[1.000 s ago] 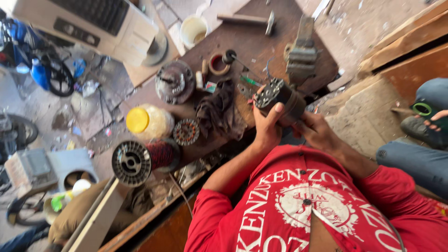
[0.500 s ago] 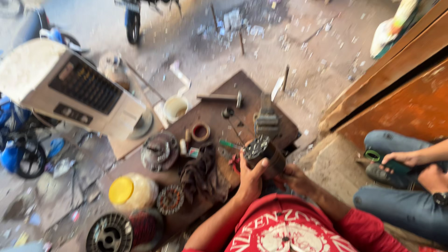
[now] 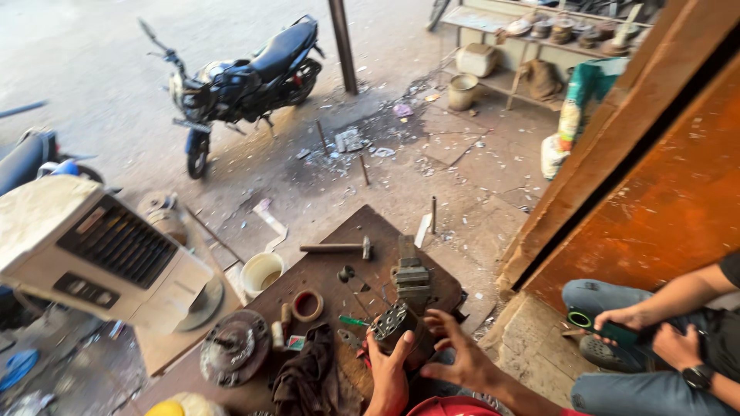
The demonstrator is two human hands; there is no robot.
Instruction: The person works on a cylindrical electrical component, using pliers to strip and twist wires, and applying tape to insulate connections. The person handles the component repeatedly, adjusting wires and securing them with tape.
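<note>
My left hand point(image 3: 388, 374) grips a dark round motor part point(image 3: 391, 324) with a winding face, held over the brown metal work plate point(image 3: 351, 231). Beside it on the right my right hand point(image 3: 460, 359) hovers with fingers spread, touching nothing that I can make out. A small bench vise point(image 3: 412, 277) stands on the plate just beyond the motor part. A hammer point(image 3: 337, 248) lies farther back on the plate.
A dark rag point(image 3: 308, 377), tape roll point(image 3: 307, 305), rusty round housing point(image 3: 233, 348) and white cup point(image 3: 260, 273) lie left. A white air-cooler casing point(image 3: 92, 250) fills the left side. A seated person point(image 3: 655, 339) holds a green object at right. A motorcycle point(image 3: 239, 81) stands behind.
The view has tilted up from the plate toward the street. My right hand has come off the motor part and spread open; my left hand still holds it.
</note>
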